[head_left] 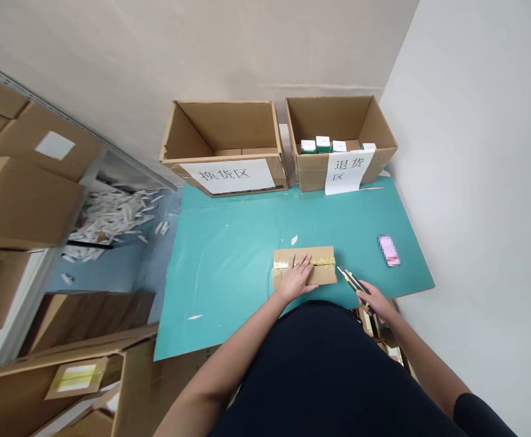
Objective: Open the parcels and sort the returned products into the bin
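Two bare hands meet at a small cardboard parcel lying on a teal mat. The left hand rests open and flat on shiny packing tape across the parcel. Just right of the parcel, the right hand closes around a yellow-and-black box cutter. Farther right, a pink object is too blurred to identify.

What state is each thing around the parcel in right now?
Left hand, resting flat on parcel.
Right hand, gripping knife.
Black-and-yellow utility knife, blade extended.
Brown cardboard parcel, taped shut.
Left brown cardboard box, open.
Right brown cardboard box, open, holding small white-and-green cartons.
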Tool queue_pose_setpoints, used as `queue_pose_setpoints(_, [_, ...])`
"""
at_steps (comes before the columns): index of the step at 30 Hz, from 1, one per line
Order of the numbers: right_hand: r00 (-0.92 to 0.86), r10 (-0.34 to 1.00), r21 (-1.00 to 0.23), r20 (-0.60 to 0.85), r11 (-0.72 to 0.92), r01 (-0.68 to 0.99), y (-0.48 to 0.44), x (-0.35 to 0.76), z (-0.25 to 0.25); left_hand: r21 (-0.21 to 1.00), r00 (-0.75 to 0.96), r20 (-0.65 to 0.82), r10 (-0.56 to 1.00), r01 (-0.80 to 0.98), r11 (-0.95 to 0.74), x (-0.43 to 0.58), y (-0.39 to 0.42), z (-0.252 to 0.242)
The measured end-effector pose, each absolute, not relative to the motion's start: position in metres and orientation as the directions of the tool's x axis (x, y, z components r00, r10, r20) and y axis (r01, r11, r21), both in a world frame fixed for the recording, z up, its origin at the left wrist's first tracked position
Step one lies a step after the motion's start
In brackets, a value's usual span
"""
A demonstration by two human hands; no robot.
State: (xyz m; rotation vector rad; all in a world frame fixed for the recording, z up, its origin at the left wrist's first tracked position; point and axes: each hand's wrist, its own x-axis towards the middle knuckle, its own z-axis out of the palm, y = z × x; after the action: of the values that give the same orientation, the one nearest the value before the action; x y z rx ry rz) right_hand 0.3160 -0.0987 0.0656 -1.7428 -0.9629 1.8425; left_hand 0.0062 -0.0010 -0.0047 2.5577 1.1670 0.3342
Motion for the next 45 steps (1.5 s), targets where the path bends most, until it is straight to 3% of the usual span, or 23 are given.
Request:
queue_pose_setpoints(11, [-0.126, 0.726, -0.733, -0.676, -0.646, 0.213, -0.085, 0.301, 0.053, 0.389, 0.655, 0.069, 0.753, 0.678, -0.625, 0.005, -0.003, -0.006])
queue_pose_setpoints(29, [-0.297, 0.632, -0.698, -0.716, -0.665, 0.267, -0.080, 0.327, 0.067, 0.379, 0.656, 0.093, 0.749, 0.673, -0.636, 0.003, -0.006, -0.010])
queue_pose_setpoints(37, [-0.303, 0.611, -0.682, -0.731, -0.661, 0.312, -0.079, 0.326, 0.068, 0.343, 0.664, 0.052, 0.746, 0.689, -0.638, 0.004, -0.005, -0.008])
queue_pose_setpoints(45, [-0.210, 0.665, -0.696, -0.717, -0.664, 0.274, -0.089, 0.326, 0.068, 0.410, 0.657, 0.065, 0.751, 0.669, -0.620, 0.004, -0.005, -0.003])
